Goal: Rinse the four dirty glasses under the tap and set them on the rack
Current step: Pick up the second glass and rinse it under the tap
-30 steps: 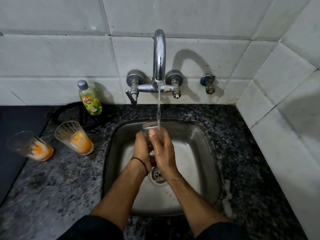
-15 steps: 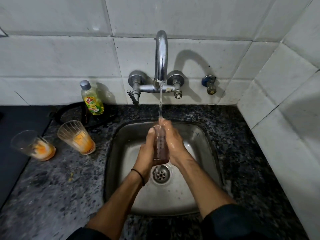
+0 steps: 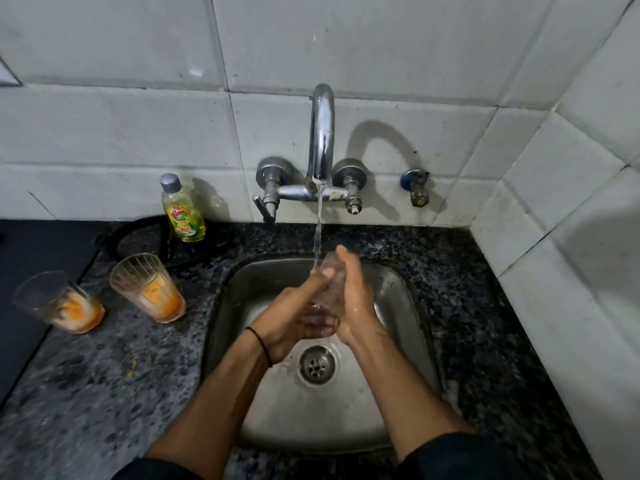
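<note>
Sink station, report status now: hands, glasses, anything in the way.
Left hand and right hand both clasp one clear glass under running tap. Two orange-stained ribbed glasses wait on the counter. No rack in view.

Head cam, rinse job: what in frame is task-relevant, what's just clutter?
Task-relevant:
- clear glass held under the stream by the left hand and right hand
- tap, running
- sink
- two dirty glasses with orange residue on the counter

Just lying about:
- dish soap bottle
- small wall valve

No rack in view.
</note>
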The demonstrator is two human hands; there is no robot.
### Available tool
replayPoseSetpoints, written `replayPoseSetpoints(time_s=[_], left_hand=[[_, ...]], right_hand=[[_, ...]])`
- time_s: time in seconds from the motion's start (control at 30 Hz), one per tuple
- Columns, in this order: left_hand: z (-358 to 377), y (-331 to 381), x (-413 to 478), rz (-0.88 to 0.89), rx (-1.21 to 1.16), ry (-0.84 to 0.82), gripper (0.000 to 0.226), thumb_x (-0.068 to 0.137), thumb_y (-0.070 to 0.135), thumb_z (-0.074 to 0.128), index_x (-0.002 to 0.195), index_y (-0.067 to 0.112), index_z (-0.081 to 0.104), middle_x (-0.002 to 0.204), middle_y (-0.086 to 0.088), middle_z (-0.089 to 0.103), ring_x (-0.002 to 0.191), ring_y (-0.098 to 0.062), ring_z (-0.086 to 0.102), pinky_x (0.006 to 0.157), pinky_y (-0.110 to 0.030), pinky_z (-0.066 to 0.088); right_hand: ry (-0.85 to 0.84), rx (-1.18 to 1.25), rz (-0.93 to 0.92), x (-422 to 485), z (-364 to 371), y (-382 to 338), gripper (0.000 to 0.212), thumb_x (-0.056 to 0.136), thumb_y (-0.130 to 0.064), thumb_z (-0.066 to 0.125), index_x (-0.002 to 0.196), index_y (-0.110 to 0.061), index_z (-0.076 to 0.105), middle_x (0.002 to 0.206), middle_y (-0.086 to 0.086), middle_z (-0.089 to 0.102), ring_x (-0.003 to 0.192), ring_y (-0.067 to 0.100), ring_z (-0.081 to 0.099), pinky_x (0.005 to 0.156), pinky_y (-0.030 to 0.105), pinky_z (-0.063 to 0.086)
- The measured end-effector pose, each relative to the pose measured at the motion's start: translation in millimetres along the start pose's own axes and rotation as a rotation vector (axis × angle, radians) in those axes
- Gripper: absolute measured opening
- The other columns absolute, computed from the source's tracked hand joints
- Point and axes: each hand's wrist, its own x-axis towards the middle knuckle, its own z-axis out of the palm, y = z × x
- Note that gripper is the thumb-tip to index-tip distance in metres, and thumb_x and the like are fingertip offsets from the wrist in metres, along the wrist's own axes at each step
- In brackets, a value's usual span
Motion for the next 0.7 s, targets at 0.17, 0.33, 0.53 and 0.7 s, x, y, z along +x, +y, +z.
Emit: replayPoseSetpoints(time_s=[0.17,0.33,0.53,0.7], left_hand=[[-19,-10,9,0.113,0.46,0.135,0.048,0.086,0.055,0.066,0.103,0.01,0.068,0.084,-0.003,0.071,0.075,-0.019,0.067,0.082,-0.044,0.059],[-24,-29,6,0.279,0.418,0.28,0.042,0.074,0.044,0.083,0.108,0.023,0.07,0.097,0.002,0.075,0.092,-0.019,0.072,0.075,-0.034,0.058],[-18,-35,11,0.435,0.055,0.352,0.059,0.076,0.006,0.084,0.129,0.017,0.06,0.115,0.002,0.072,0.109,-0.012,0.068,0.091,-0.03,0.056],[-5,-34,18,0.41,0.075,0.303,0.036,0.071,0.019,0.081,0.103,0.007,0.069,0.097,-0.015,0.075,0.094,-0.028,0.073,0.089,-0.045,0.059]], right_hand=[[-0.082,-0.195,-0.136,4,-3,-2,0.028,0.095,-0.039,0.065,0.107,-0.013,0.067,0.101,0.012,0.073,0.086,0.021,0.072,0.073,0.033,0.061],[-0.007,-0.526,-0.201,8,-5,-9,0.023,0.101,-0.028,0.056,0.088,-0.013,0.067,0.067,-0.001,0.064,0.049,0.007,0.057,0.048,0.023,0.044],[0.143,0.06,0.172,-3,-3,3,0.044,0.108,-0.032,0.034,0.082,-0.007,0.06,0.068,0.011,0.068,0.06,0.023,0.062,0.053,0.029,0.05],[0.008,-0.081,0.213,-25,6,25,0.035,0.098,-0.036,0.05,0.097,-0.014,0.077,0.085,0.008,0.079,0.08,0.026,0.072,0.061,0.032,0.055]])
